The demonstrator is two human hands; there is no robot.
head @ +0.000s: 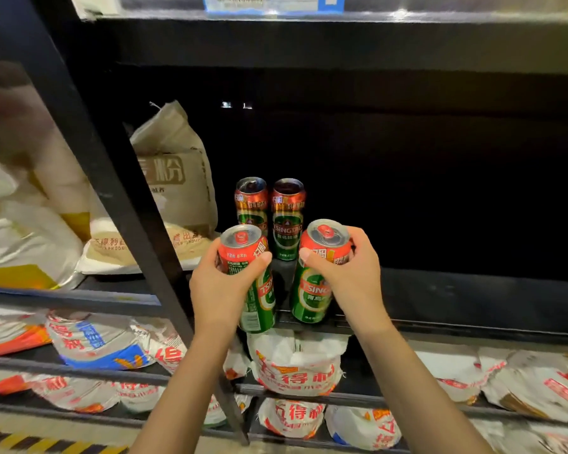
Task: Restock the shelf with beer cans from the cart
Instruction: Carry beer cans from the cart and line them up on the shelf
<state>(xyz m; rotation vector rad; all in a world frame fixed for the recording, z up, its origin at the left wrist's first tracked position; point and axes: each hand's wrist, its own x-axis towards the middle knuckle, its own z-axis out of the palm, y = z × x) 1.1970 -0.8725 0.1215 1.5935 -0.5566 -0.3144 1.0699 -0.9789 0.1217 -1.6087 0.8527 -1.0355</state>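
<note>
At the black shelf [473,299] | both hands gripping cans: left hand [220,286], right hand [348,273] | flour sacks [174,178] leftward

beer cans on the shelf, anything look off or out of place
Nothing damaged or spilled. The two back cans stand upright. The left can and right can are tilted, each held in a hand, not yet set down.

Two cans [269,208] stand behind two held cans [282,276], sacks [174,172] apparently left.
</note>
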